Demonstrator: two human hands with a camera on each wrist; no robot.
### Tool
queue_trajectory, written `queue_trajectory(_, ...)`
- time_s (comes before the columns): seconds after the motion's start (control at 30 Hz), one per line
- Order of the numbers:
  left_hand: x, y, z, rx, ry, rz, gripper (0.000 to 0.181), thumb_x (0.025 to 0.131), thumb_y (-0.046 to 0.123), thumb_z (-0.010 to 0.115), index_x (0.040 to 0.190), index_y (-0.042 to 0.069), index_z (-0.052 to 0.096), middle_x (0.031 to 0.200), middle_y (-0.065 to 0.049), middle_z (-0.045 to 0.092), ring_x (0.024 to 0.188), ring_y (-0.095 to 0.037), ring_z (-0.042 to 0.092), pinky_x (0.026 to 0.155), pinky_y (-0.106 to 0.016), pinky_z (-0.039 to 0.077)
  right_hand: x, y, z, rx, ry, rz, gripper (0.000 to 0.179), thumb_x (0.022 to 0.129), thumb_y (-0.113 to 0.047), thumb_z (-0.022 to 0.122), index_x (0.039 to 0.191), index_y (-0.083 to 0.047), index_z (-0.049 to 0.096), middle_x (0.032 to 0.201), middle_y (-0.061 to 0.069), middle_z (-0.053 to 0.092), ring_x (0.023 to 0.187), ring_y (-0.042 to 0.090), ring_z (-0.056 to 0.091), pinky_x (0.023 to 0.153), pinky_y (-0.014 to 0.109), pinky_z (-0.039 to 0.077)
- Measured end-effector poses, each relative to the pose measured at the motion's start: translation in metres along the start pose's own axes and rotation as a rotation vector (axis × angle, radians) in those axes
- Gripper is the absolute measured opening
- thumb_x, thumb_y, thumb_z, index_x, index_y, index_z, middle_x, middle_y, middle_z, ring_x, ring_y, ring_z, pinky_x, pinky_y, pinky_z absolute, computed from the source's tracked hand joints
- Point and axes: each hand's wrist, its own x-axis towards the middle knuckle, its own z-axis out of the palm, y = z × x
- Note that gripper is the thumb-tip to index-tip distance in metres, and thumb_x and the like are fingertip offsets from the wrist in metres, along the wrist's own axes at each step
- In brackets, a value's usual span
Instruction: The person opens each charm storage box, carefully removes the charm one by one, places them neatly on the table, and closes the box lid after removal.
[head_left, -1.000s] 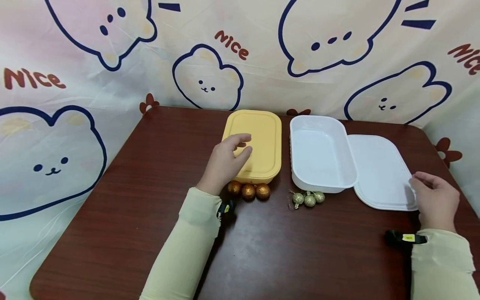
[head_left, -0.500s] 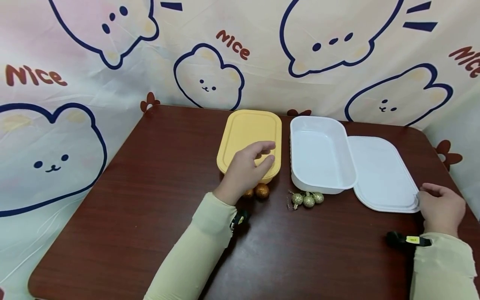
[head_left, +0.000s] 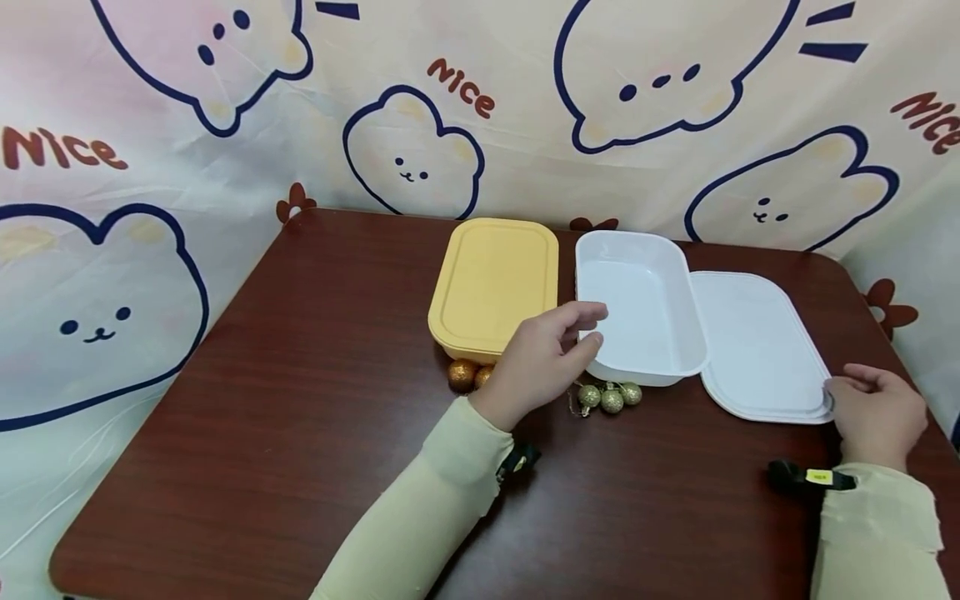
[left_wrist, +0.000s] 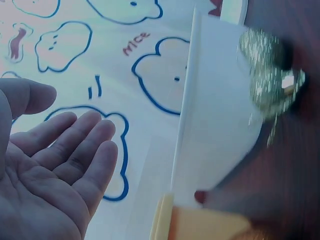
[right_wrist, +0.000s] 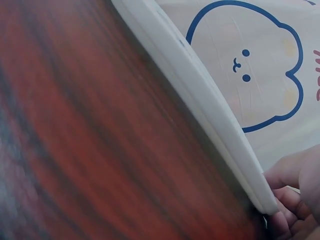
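My right hand [head_left: 877, 412] pinches the near right corner of a white lid [head_left: 765, 350]. In the right wrist view the thumb and fingers [right_wrist: 285, 172] meet at the lid's rim, its edge close above the table. My left hand [head_left: 543, 358], holding nothing, hovers between the near left corner of a white lidless box [head_left: 645, 312] and a yellow lidded box [head_left: 498, 279]. The left wrist view shows that palm [left_wrist: 45, 192] with its fingers loosely extended, apart from the white box's wall [left_wrist: 215, 100].
Several pale gold glitter balls [head_left: 611, 402] lie in front of the white box. Copper-coloured balls [head_left: 462, 375] lie before the yellow box, partly hidden by my left arm. A patterned cloth [head_left: 525, 142] hangs behind the brown table [head_left: 300, 400].
My left hand has moved right, from over the yellow box to the near left corner of the white box. My right hand has shifted slightly toward me along the lid and now pinches its corner.
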Motion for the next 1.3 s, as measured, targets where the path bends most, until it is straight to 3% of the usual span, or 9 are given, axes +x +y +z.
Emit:
queue_trajectory(0.1, 0.0, 0.004, 0.01, -0.018, -0.027, -0.004, 0.034, 0.1, 0.015, 0.059, 0.133, 0.006, 0.063, 0.13, -0.004, 0.067, 0.119, -0.009, 0.062, 0.098, -0.018, 0.046, -0.001, -0.002, 0.0, 0.072, 0.019, 0.014, 0.015, 0.092, -0.02, 0.066, 0.097, -0.034, 0.063, 0.071, -0.021, 0.049, 0.064, -0.003, 0.046, 0.049, 0.012, 0.038)
queue_trajectory(0.37, -0.003, 0.014, 0.044, -0.128, -0.145, -0.041, 0.033, 0.102, 0.017, 0.058, 0.133, 0.009, 0.064, 0.13, 0.001, 0.067, 0.113, 0.0, 0.061, 0.093, -0.011, 0.046, 0.0, -0.004, -0.002, 0.122, 0.062, 0.03, 0.022, 0.09, -0.018, 0.066, 0.081, -0.037, 0.059, 0.073, -0.019, 0.048, 0.066, -0.002, 0.044, 0.049, 0.012, 0.037)
queue_trajectory(0.6, -0.006, 0.024, 0.077, -0.222, -0.279, -0.048, 0.038, 0.102, 0.017, 0.058, 0.138, 0.007, 0.06, 0.137, 0.001, 0.062, 0.119, 0.003, 0.057, 0.095, -0.008, 0.042, 0.002, -0.002, -0.001, 0.133, 0.075, 0.041, 0.02, 0.091, -0.019, 0.066, 0.082, -0.037, 0.062, 0.078, -0.015, 0.048, 0.068, 0.001, 0.043, 0.049, 0.013, 0.037)
queue_trajectory(0.7, -0.007, 0.027, 0.09, -0.174, -0.324, -0.061, 0.043, 0.102, 0.022, 0.058, 0.143, 0.01, 0.056, 0.14, 0.004, 0.059, 0.122, 0.004, 0.054, 0.095, -0.006, 0.039, 0.002, -0.001, 0.0, 0.14, 0.072, 0.05, 0.013, 0.091, -0.02, 0.066, 0.095, -0.031, 0.071, 0.078, -0.015, 0.048, 0.067, 0.002, 0.044, 0.049, 0.013, 0.037)
queue_trajectory(0.83, -0.008, 0.029, 0.103, -0.085, -0.368, -0.093, 0.051, 0.101, 0.031, 0.057, 0.149, 0.015, 0.048, 0.144, 0.006, 0.055, 0.124, 0.0, 0.055, 0.094, -0.006, 0.039, 0.001, -0.003, 0.0, 0.151, 0.047, 0.092, 0.021, 0.09, -0.021, 0.066, 0.109, -0.028, 0.073, 0.083, -0.015, 0.049, 0.071, 0.002, 0.044, 0.05, 0.014, 0.038)
queue_trajectory(1.0, -0.007, 0.027, 0.119, -0.016, -0.409, -0.148, 0.061, 0.1, 0.037, 0.058, 0.154, 0.017, 0.04, 0.147, 0.006, 0.051, 0.126, -0.003, 0.053, 0.096, -0.009, 0.039, 0.003, -0.006, -0.001, 0.172, 0.02, 0.125, 0.016, 0.088, -0.02, 0.067, 0.097, -0.033, 0.072, 0.088, -0.014, 0.049, 0.075, 0.003, 0.044, 0.047, 0.017, 0.039)
queue_trajectory(1.2, -0.004, 0.025, 0.143, 0.026, -0.469, -0.222, 0.071, 0.098, 0.041, 0.059, 0.157, 0.012, 0.032, 0.156, 0.008, 0.036, 0.14, 0.0, 0.034, 0.108, -0.015, 0.031, 0.005, -0.004, -0.003, 0.165, 0.007, 0.142, 0.015, 0.087, -0.021, 0.066, 0.086, -0.035, 0.069, 0.088, -0.013, 0.049, 0.074, 0.005, 0.044, 0.044, 0.02, 0.04)
queue_trajectory(1.3, -0.002, 0.024, 0.153, -0.001, -0.473, -0.263, 0.075, 0.098, 0.04, 0.06, 0.159, 0.011, 0.028, 0.161, 0.008, 0.027, 0.144, 0.0, 0.026, 0.111, -0.016, 0.028, 0.005, -0.004, -0.004, 0.159, -0.002, 0.148, 0.014, 0.088, -0.022, 0.066, 0.087, -0.036, 0.069, 0.088, -0.014, 0.048, 0.075, 0.005, 0.044, 0.043, 0.02, 0.04)
